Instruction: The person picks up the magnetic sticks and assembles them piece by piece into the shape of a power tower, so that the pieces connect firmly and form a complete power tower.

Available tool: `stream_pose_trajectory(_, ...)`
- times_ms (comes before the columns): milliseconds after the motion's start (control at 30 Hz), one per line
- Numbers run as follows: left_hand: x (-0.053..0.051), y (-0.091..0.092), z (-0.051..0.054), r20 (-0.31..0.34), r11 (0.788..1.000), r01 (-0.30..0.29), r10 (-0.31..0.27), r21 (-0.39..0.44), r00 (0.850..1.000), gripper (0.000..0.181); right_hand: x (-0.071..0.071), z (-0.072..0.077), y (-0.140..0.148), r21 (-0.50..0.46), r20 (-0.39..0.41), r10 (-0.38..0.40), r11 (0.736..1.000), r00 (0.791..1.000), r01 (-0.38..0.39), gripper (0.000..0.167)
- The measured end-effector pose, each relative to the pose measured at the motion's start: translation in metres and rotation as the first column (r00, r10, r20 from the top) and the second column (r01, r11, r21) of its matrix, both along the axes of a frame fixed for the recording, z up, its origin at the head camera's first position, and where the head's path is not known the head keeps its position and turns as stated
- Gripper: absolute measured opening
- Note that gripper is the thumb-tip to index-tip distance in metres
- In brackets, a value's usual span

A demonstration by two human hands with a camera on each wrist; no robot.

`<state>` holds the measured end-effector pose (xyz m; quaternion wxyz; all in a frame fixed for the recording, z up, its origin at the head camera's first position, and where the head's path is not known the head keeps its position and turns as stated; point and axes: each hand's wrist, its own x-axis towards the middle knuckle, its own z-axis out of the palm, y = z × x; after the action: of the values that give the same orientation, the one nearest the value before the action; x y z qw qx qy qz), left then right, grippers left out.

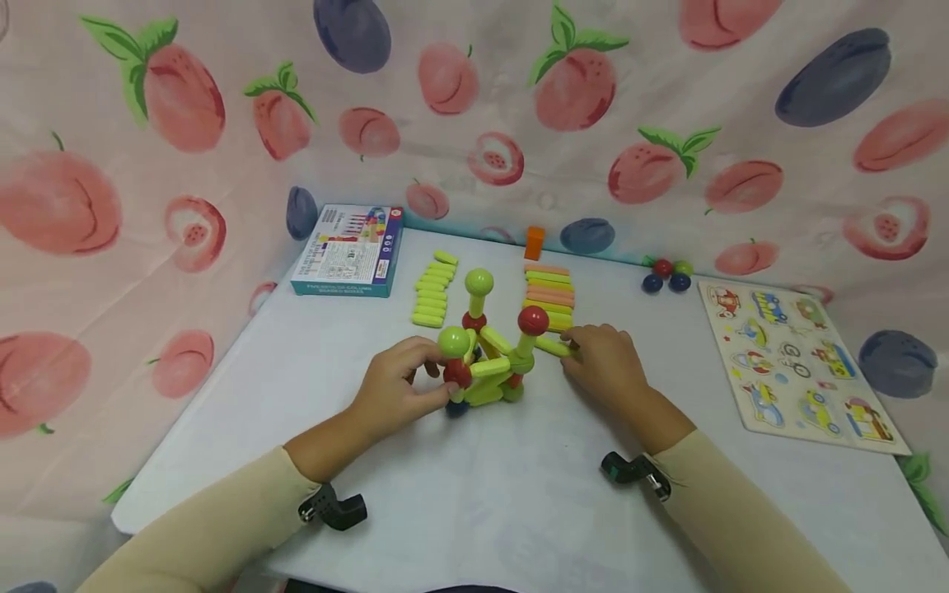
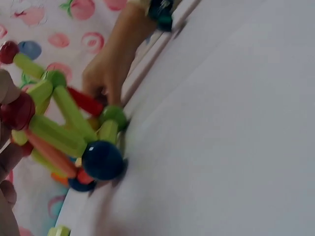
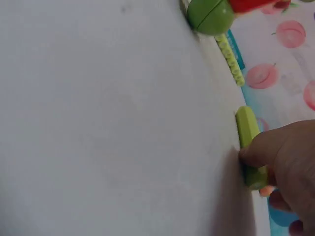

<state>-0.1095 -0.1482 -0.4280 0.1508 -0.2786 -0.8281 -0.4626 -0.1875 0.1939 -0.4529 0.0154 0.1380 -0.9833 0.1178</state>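
Observation:
A model of rods and balls [image 1: 489, 368] stands on the table, made of yellow-green rods with red, green and dark blue balls. My left hand [image 1: 396, 379] grips it at a red ball [image 2: 18, 112] on its near left corner. Two upright rods carry a green ball [image 1: 479, 282] and a red ball [image 1: 534, 320] on top. To the right of the model, my right hand [image 1: 604, 362] pinches a yellow-green rod [image 3: 247, 129] between thumb and fingers, low at the tabletop. Fingers hide part of that rod.
Behind the model lie a column of short yellow-green rods [image 1: 431, 301] and a row of orange and yellow rods [image 1: 549, 288]. An orange block [image 1: 535, 243] stands farther back. A toy box [image 1: 348, 251] is at back left. Loose balls [image 1: 662, 268] and a picture board [image 1: 793, 362] are right.

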Motion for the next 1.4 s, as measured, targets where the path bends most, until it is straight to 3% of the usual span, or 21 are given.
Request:
stream_pose_trajectory(167, -0.022, -0.006, 0.0, 0.063, 0.999, 0.015, -0.013, -0.031, 0.998, 0.024, 0.024, 0.014, 0.016, -0.129, 0.194, -0.061, 0.988, 0.979, 0.087, 0.029)
stream_pose_trajectory(267, -0.031, -0.006, 0.0, 0.075, 0.999, 0.025, -0.022, -0.045, 0.997, 0.024, 0.041, 0.03, 0.016, -0.289, 0.208, -0.11, 0.942, 0.972, 0.169, 0.028)
stream_pose_trajectory(367, -0.034, -0.003, 0.003, 0.078, 0.999, 0.037, -0.035, -0.028, 0.996, 0.029, 0.063, 0.046, 0.006, -0.486, 0.087, -0.143, 0.858, 0.986, 0.168, 0.022)
stream_pose_trajectory(467, -0.032, -0.001, 0.009, 0.063, 0.996, 0.04, -0.045, 0.082, 0.997, 0.037, 0.086, 0.057, -0.013, -0.613, -0.12, -0.103, 0.79, 0.987, 0.008, 0.019)
stream_pose_trajectory(567, -0.028, 0.005, 0.02, 0.021, 0.974, 0.059, -0.065, 0.22, 0.998, 0.048, 0.102, 0.063, -0.031, -0.609, -0.293, -0.044, 0.779, 0.955, -0.151, 0.021)
stream_pose_trajectory(633, -0.027, 0.011, 0.028, 0.003, 0.963, 0.085, -0.089, 0.256, 0.996, 0.054, 0.107, 0.065, -0.039, -0.601, -0.337, -0.051, 0.781, 0.94, -0.173, 0.021)
stream_pose_trajectory(667, -0.028, 0.015, 0.031, 0.004, 0.96, 0.099, -0.103, 0.262, 0.995, 0.056, 0.108, 0.065, -0.042, -0.612, -0.33, -0.072, 0.776, 0.941, -0.155, 0.021)
stream_pose_trajectory(733, -0.029, 0.021, 0.036, 0.021, 0.96, 0.117, -0.126, 0.256, 0.992, 0.061, 0.109, 0.066, -0.046, -0.669, -0.266, -0.133, 0.738, 0.955, -0.084, 0.019)
stream_pose_trajectory(833, -0.03, 0.026, 0.035, 0.035, 0.965, 0.115, -0.127, 0.236, 0.991, 0.069, 0.104, 0.066, -0.047, -0.773, -0.098, -0.193, 0.632, 0.976, 0.047, 0.015)
stream_pose_trajectory(933, -0.031, 0.027, 0.036, 0.001, 0.966, 0.101, -0.104, 0.238, 0.995, 0.076, 0.097, 0.067, -0.046, -0.83, 0.031, -0.196, 0.541, 0.98, 0.135, 0.015)
stream_pose_trajectory(1067, -0.035, 0.028, 0.044, -0.075, 0.967, 0.127, -0.113, 0.221, 0.991, 0.074, 0.087, 0.067, -0.036, -0.867, 0.078, -0.141, 0.479, 0.987, 0.137, 0.019)
stream_pose_trajectory(1167, -0.042, 0.028, 0.047, -0.033, 0.944, 0.157, -0.155, 0.289, 0.987, 0.06, 0.077, 0.062, -0.025, -0.887, 0.081, -0.079, 0.45, 0.994, 0.108, 0.022)
stream_pose_trajectory(1267, -0.052, 0.025, 0.043, 0.113, 0.907, 0.129, -0.188, 0.401, 0.976, 0.051, 0.068, 0.054, -0.014, -0.895, 0.077, -0.028, 0.439, 0.997, 0.081, 0.025)
stream_pose_trajectory(1333, -0.059, 0.024, 0.04, 0.222, 0.895, 0.086, -0.2, 0.437, 0.954, 0.048, 0.063, 0.049, -0.006, -0.879, 0.072, -0.011, 0.471, 0.997, 0.069, 0.026)
stream_pose_trajectory(1400, -0.065, 0.022, 0.036, 0.296, 0.897, 0.061, -0.208, 0.438, 0.932, 0.047, 0.059, 0.046, 0.0, -0.847, 0.061, -0.003, 0.53, 0.998, 0.053, 0.027)
